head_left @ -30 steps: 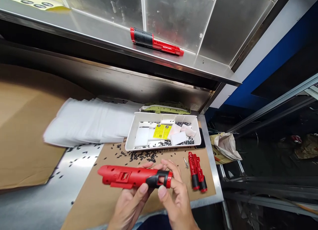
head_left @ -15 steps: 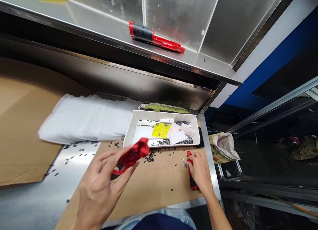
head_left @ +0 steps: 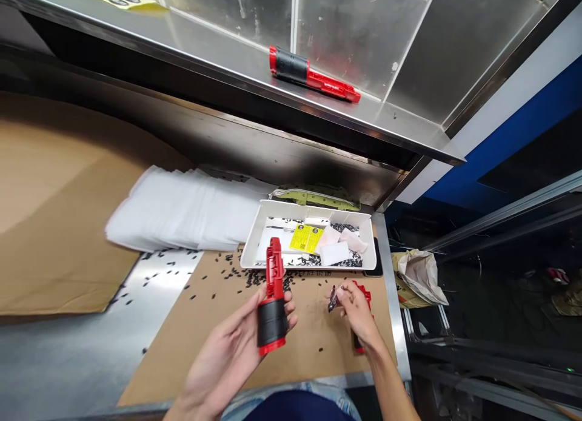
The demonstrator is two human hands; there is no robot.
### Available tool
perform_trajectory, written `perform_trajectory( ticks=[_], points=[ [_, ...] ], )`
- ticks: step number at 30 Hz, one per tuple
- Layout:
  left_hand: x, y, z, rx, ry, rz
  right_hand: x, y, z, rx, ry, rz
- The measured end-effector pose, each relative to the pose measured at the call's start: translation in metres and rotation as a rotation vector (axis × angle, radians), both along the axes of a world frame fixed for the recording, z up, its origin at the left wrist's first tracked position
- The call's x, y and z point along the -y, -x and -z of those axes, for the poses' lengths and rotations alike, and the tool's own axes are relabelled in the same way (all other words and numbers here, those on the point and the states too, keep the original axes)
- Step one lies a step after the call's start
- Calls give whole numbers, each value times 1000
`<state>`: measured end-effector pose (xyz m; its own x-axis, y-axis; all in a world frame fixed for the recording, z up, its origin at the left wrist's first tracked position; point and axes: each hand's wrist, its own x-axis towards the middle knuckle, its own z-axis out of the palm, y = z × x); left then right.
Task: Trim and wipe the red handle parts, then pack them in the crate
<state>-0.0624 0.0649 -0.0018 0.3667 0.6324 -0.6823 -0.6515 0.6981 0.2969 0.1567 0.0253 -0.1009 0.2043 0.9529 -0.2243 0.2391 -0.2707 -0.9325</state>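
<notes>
Well, left hand [head_left: 239, 339]: it holds a red and black part [head_left: 273, 309], with the thumb on one side and fingertips curling around the other.
Held part: it is up over the brown sheet [head_left: 213, 348], with its fat black end near the person and its thin red end pointing at the white tray [head_left: 309, 266].
Right hand [head_left: 359, 312]: its thumb and fingers pinch a small shiny metal tool [head_left: 334, 299].
Metal tool: it sits at the fingertips, over the brown sheet, just in front of the tray.
Under the right hand: more red and black plastic [head_left: 359, 346] is on the brown sheet, partly hidden, so I cannot tell if the hand touches it.
White tray: yellow labels [head_left: 307, 239], a white pad [head_left: 334, 253], pink pieces [head_left: 353, 240] and lots of little black bits are inside.
Loose black bits [head_left: 257, 278]: they are spread over the brown sheet and the metal table [head_left: 91, 366].
Around the tray: a green pouch [head_left: 313, 198] is behind it, a pile of white sheets [head_left: 186, 212] is on the left, and a dark phone [head_left: 377, 263] is on the right.
Shelf [head_left: 182, 42]: another red and black piece [head_left: 313, 78] lies up there.
</notes>
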Motion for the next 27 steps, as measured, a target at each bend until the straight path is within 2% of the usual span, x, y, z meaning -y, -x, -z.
perform_trajectory(
  ticks=[5,8,12,17,21,24,27],
  points=[
    [8,0,11,112,-162,68,18,17,-26,-320,4,0],
    [13,-1,11,109,-129,66,27,29,-39,-350,-36,49],
    [19,-6,2,93,-15,0,37,45,-65,-208,-156,116],
    [28,-12,-14,160,-101,17,50,54,-95,128,-523,88],
    [34,-15,-21,198,-94,48,61,61,-100,92,-758,120],
    [37,-19,-26,178,-75,46,66,69,-102,50,-797,250],
    [40,-22,-29,198,-39,76,66,77,-108,115,-812,270]
  ],
)
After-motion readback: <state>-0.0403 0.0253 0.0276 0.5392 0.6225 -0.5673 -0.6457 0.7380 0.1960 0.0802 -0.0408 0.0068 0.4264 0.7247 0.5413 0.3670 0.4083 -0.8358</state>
